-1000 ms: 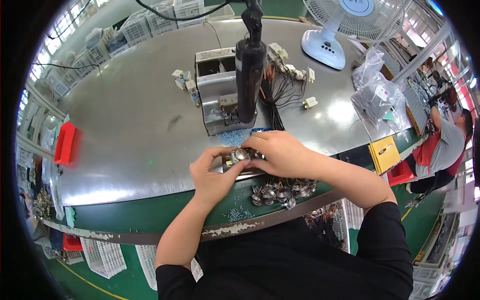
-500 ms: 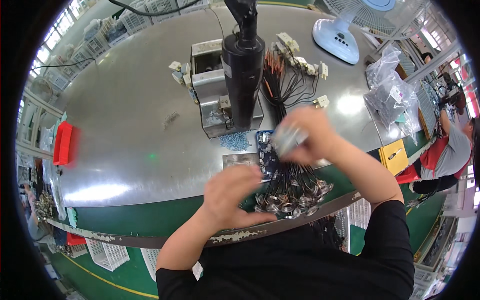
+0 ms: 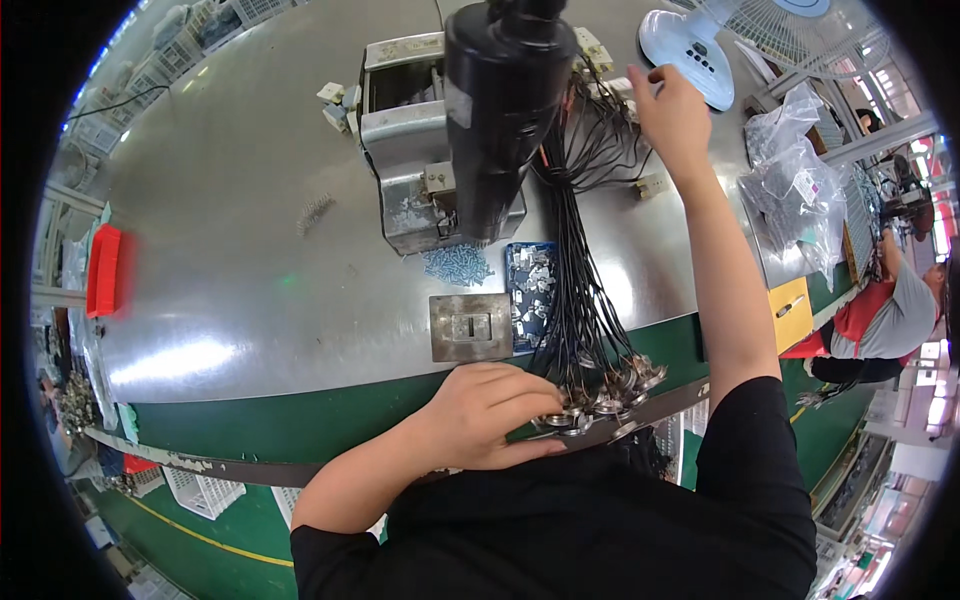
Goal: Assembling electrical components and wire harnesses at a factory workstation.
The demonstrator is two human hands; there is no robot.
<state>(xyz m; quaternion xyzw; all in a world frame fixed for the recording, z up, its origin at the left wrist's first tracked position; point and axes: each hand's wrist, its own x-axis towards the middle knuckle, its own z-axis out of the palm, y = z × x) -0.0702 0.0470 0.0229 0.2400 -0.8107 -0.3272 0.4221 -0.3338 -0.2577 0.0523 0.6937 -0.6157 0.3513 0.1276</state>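
Note:
A long bundle of black cables (image 3: 578,265) runs over the bench toward me, ending in a cluster of round metal fittings (image 3: 610,400). Beside that cluster, my left hand (image 3: 490,415) has its thumb and fingers apart, the fingertips at the leftmost fittings; whether they touch is unclear. My right hand (image 3: 677,118) is stretched out at the far right, thumb and forefinger spread, near the white connectors (image 3: 595,50) at the cables' far end. Nothing shows in it. A blue tray (image 3: 517,262) of small metal pieces lies left of the cables, beside a flat metal plate (image 3: 470,328).
A black cylindrical machine head (image 3: 505,110) stands over a metal fixture (image 3: 405,140), with loose bluish screws (image 3: 457,265) before it. Rightward are a pale blue fan (image 3: 690,55), plastic bags (image 3: 800,195) and a yellow pad (image 3: 790,315). A red bin (image 3: 104,270) is leftmost; another person (image 3: 890,300) sits right.
My right hand has gone from the middle of the cables to their far end; the blurred pale object in it no longer shows there. The left hand has shifted toward the fittings.

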